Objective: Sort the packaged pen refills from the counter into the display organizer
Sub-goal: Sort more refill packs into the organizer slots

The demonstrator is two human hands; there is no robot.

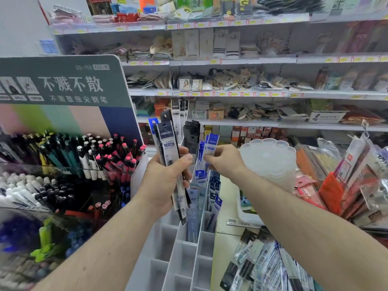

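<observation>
Stocked shop shelves fill the background. The left hand has its grip clamped round a bundle of black refill packs above the white display organizer (several compartments bare). The right hand pinches a blue refill pack over the organizer's blue-filled slots; more packs lie on the desk.
</observation>
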